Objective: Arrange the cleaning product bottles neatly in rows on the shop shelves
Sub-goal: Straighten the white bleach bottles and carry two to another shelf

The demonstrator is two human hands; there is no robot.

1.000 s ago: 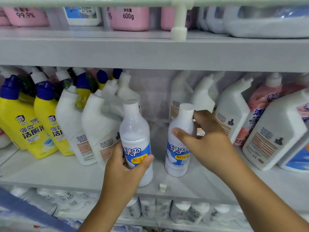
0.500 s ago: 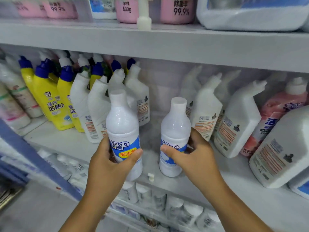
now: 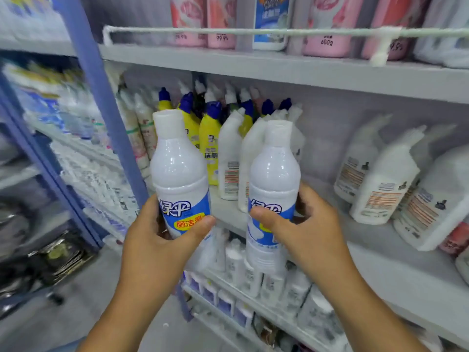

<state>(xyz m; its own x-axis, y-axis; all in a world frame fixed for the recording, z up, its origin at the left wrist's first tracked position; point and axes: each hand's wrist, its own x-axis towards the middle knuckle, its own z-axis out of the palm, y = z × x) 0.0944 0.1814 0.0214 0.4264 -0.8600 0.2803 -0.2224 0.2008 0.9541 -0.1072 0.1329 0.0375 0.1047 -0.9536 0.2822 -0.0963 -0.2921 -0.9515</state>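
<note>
Left hand: the left hand (image 3: pixel 162 240) grips the left white bottle (image 3: pixel 180 174) around its blue label, thumb across the front, fingers behind.
Right hand: the right hand (image 3: pixel 304 229) grips the right white bottle (image 3: pixel 272 189) at label height, thumb on the front, fingers wrapped at the back.
Bottles now: both are upright, side by side with a gap between them, and held in the air in front of the middle shelf (image 3: pixel 380 240).
Change from half a second ago: then both bottles were low at the front edge of this shelf; now they are lifted off it and pulled toward the camera, so they look much bigger.
Change of view: the camera has turned to the left; the blue upright post (image 3: pixel 101 102) and the blurred neighbouring rack (image 3: pixel 63 138) now fill the left side.
Grip compared: both hands hold the same bottles in the same manner as before.
Behind the bottles: yellow bottles with blue caps (image 3: pixel 209 141) and white angled-neck bottles (image 3: pixel 229 158) stand close together on the shelf.
Right side of shelf: more white angled-neck bottles with orange labels (image 3: pixel 380 189) lean, well apart from the held pair.
Upper shelf: pink containers (image 3: pixel 324 24) behind a white rail (image 3: pixel 228 31).
Lower shelf: small white bottles (image 3: pixel 253 270), blurred.
</note>
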